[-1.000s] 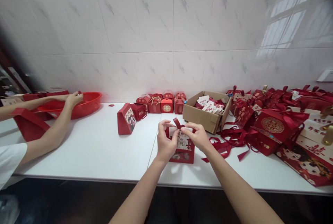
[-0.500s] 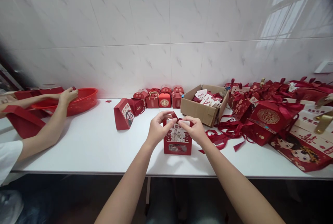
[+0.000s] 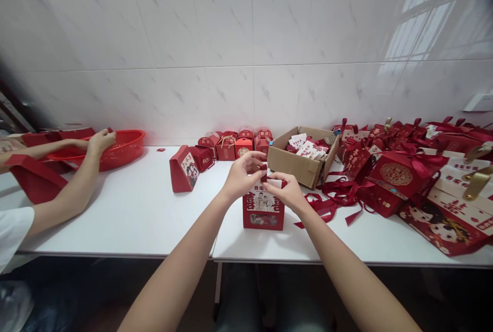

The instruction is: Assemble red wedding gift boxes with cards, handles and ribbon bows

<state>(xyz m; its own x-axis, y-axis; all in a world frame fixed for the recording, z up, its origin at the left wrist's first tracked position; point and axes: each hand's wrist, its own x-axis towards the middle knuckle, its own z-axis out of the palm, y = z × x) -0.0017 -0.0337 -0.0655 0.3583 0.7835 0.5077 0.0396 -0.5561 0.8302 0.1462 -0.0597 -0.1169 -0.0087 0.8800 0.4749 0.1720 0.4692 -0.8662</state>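
Observation:
A red gift box (image 3: 263, 220) with a printed couple and a small window stands upright near the front edge of the white table (image 3: 127, 214). A short red ribbon (image 3: 264, 173) rises from its top. My left hand (image 3: 243, 175) pinches this ribbon just above the box, fingers closed and thumb pressed against it. Close beside it, my right hand (image 3: 287, 191) is closed at the ribbon's base on the box's top edge, its fingertips partly hidden.
Several small red boxes (image 3: 227, 147) line the wall, near a slanted red box (image 3: 183, 170). An open carton (image 3: 295, 167) holds printed cards. Red ribbons (image 3: 342, 193) and decorated boxes (image 3: 400, 175) crowd the right. At left, a co-worker's arm (image 3: 82, 183) reaches by a red basin (image 3: 131, 149).
My left hand has moved up and slightly right, drawing the ribbon upward. My right hand stays by the box top. The box remains in place.

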